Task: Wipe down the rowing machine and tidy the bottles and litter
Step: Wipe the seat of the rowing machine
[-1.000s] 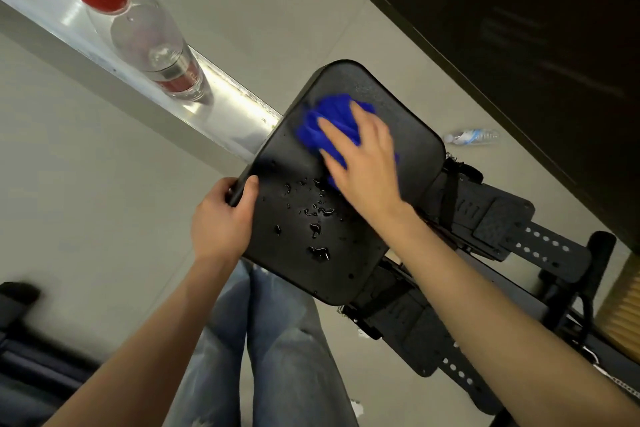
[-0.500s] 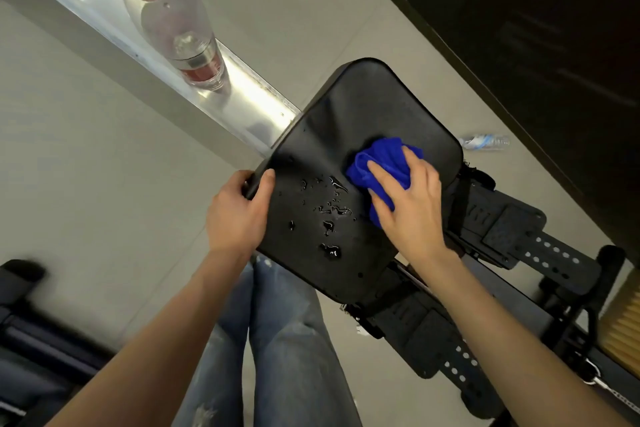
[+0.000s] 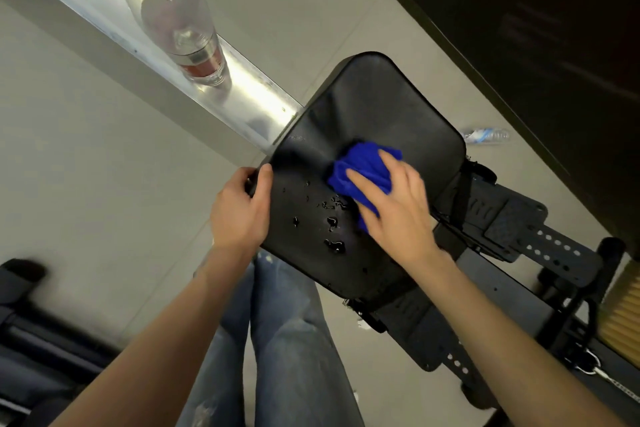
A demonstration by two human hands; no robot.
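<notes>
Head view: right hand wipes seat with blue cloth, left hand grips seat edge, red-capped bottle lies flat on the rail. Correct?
No: the head view shows the red-capped bottle standing upright on the rail. Right hand with blue cloth on the seat, left hand gripping its edge: correct.

One head-worn wide-angle camera — it looks steeply down and forward, close above the seat (image 3: 381, 107). The rail (image 3: 256, 97) runs up-left from the seat; the footplates (image 3: 540, 236) lie to its right.
</notes>
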